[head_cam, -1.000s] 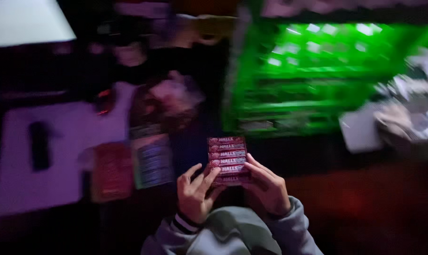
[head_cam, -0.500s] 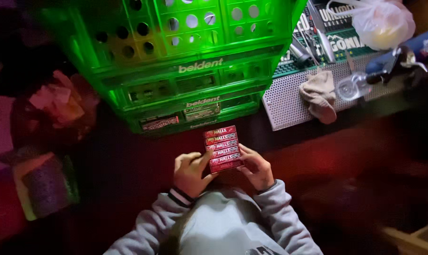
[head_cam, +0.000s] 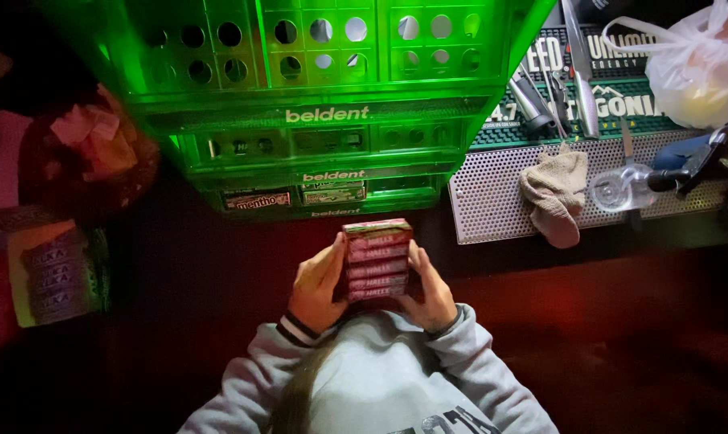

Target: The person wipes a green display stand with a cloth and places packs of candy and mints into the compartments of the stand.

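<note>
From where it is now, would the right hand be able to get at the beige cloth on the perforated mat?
Probably not yet: the right hand and left hand together clasp the stack of red packs. The beige cloth lies uncovered, nothing between.

The green display rack point(head_cam: 299, 88) and white plastic bag point(head_cam: 693, 68) are cut off by the top edge.

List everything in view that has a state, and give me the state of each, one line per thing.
Stack of red candy packs: upright, clamped between both hands.
Left hand: closed on the stack's left side.
Right hand: closed on the stack's right side.
Green display rack: lit, a few packs in its lower slots.
White plastic bag: knotted, full.
Beige cloth: crumpled on the perforated mat.
</note>
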